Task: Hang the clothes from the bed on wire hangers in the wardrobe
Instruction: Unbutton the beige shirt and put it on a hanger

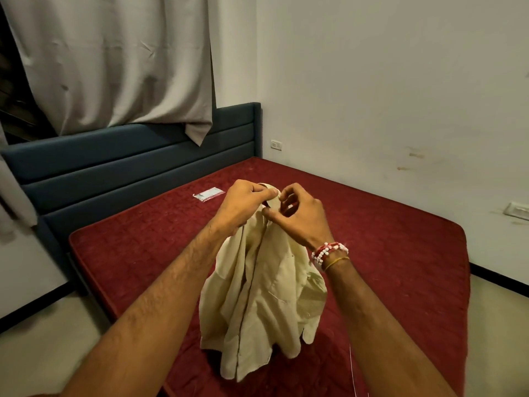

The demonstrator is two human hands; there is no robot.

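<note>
- The left hand [243, 206] is gripping the shirt [263, 296] at its top edge, with the fingers curling round the cloth and the thumb lying on the collar.
- The right hand [300, 217] is pinching the same edge between thumb and forefinger, just beside the left hand.
- The shirt, cream in colour, is hanging bunched from both hands and between the forearms, over the bed [400, 253]. Whether its hem is touching the bed cannot be told.
- A beaded bracelet [329, 252] is sitting on the right wrist.
- The bed, with a red mattress, is lying under and beyond both hands.
- A small packet [208, 194] is lying on the bed, just beyond the left hand.
- A headboard [128, 159] is standing well beyond the left hand, and a curtain [114, 67] is hanging over it.
</note>
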